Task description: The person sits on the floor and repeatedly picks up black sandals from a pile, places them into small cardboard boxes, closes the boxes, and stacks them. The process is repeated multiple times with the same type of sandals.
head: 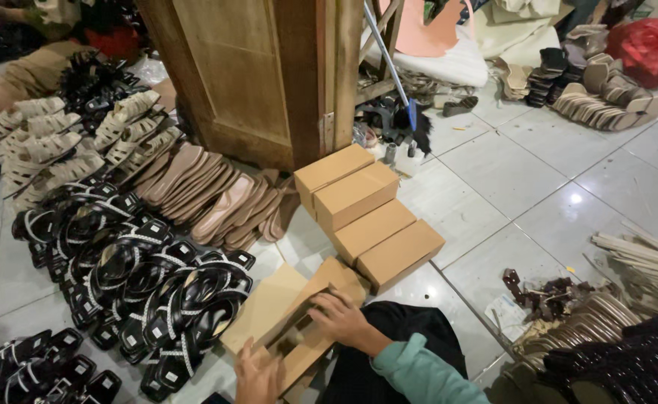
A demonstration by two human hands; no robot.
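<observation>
Four closed cardboard boxes (pixel 366 221) are lying in a stepped row on the pale tiled floor (pixel 538 202), which is shining under the light and showing dark grout lines. Just in front of them an open cardboard box (pixel 299 318) is resting near the lower edge of the view, beside a dark cloth (pixel 411 329). The right hand (pixel 344 320) is lying on top of this open box with its fingers curled over the edge of a flap, gripping it; a teal sleeve (pixel 419 370) is covering the forearm. The left hand (pixel 258 374) is pressing against the box's near side, fingers close together, though their tips are partly cut off by the frame.

Rows of black strapped sandals (pixel 142 277) are spreading across the floor to the left, touching one another, with tan insoles (pixel 209 194) and cream strapped sandals (pixel 59 142) lying farther back. A wooden cabinet (pixel 262 75) is standing behind the boxes, and a blue-handled broom (pixel 396 75) is leaning beside it. More soles (pixel 606 101) are piling up at the far right near a red bag (pixel 647 41). Thin pale strips (pixel 643 262) and dark scraps (pixel 542 292) are lying at the right. Another person's clothed leg (pixel 29 71) is showing at the far left.
</observation>
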